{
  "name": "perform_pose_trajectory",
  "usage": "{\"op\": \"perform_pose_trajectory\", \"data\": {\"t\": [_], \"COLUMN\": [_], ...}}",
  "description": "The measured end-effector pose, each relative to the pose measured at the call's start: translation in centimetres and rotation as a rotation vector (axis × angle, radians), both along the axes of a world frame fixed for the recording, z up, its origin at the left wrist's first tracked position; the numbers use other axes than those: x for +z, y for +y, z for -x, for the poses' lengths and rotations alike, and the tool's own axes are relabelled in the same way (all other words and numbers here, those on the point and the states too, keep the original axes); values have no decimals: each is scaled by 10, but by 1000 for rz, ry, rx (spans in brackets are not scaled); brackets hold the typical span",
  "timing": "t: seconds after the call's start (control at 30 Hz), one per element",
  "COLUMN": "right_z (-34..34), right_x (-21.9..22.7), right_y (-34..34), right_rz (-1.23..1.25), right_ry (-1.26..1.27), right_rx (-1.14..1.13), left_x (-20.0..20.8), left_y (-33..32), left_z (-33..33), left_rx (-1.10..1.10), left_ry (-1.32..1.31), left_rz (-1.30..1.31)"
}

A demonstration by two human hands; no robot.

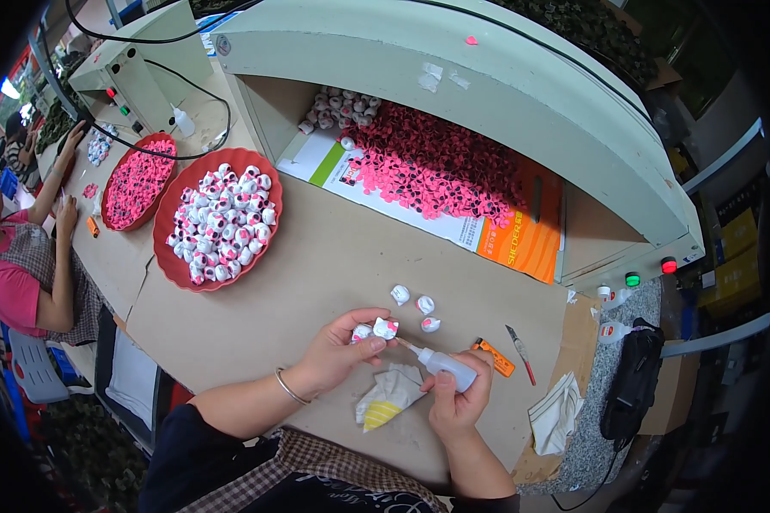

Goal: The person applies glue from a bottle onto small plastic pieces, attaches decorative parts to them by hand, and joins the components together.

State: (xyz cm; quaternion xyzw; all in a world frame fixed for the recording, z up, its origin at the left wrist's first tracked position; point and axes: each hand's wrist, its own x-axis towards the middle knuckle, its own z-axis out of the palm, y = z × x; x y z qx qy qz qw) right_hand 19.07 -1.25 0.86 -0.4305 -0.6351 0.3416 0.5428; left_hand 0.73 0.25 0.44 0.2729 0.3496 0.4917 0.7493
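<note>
My left hand (323,355) pinches small white figurine heads (386,328) with pink and dark marks, at least two of them. In my right hand (460,406) is a small translucent squeeze bottle (450,368), tilted so that its thin nozzle comes close to the held pieces; whether it touches them I cannot tell. Just beyond lie three loose white pieces (425,304), some with pink spots. A crumpled white and yellow cloth (385,400) rests on the table under the bottle.
Left stands a red scalloped bowl (164,248) of white heads, with another bowl (114,224) of pink pieces behind. A pale green box (316,60) shelters heaped pink pieces (428,184). Rightward lie an orange lighter (494,357), a knife (522,355) and a white cloth (556,415). A co-worker (30,282) sits left.
</note>
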Motion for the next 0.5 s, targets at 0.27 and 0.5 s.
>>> {"op": "perform_pose_trajectory", "data": {"t": [0.27, 0.5], "right_z": [2, 2], "right_x": [-1, 0], "right_y": [-1, -1], "right_rz": [27, 29], "right_ry": [84, 79], "right_rx": [-44, -10], "left_x": [0, 2], "left_y": [0, -1], "left_z": [0, -1], "left_rx": [14, 8], "left_ry": [-3, -19], "left_rz": [0, 2]}}
